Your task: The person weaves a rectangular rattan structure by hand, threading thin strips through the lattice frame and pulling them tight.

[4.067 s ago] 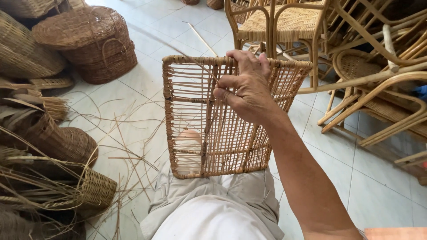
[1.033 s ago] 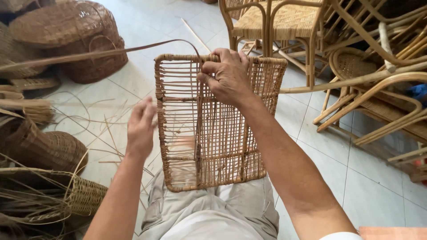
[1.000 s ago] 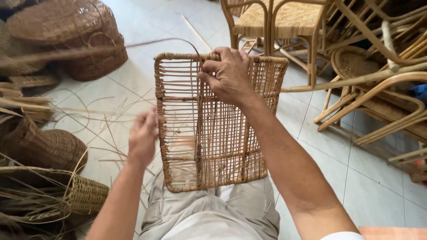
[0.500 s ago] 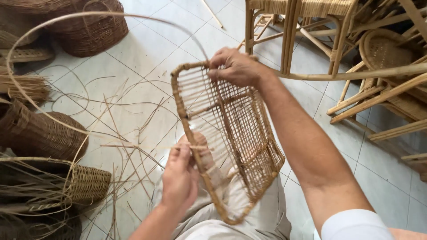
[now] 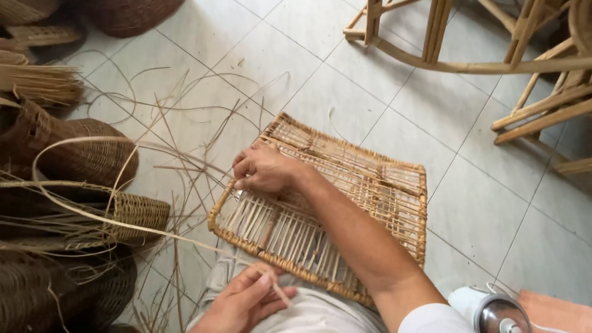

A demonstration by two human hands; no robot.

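Across the person's lap lies the flat rattan panel (image 5: 345, 216), tilted over the tiled floor (image 5: 481, 203). Right hand (image 5: 265, 169) presses its grip closed on the panel's weave; left hand (image 5: 243, 302) pinches a cane strip (image 5: 123, 225). Woven baskets (image 5: 92, 160) sit left, contents unclear.

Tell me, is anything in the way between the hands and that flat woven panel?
Nothing visible is. The right hand already rests on the woven rattan panel, fingers at its left edge. The left hand sits just below the panel's near edge, pinching a thin rattan strip that loops out left toward the baskets.
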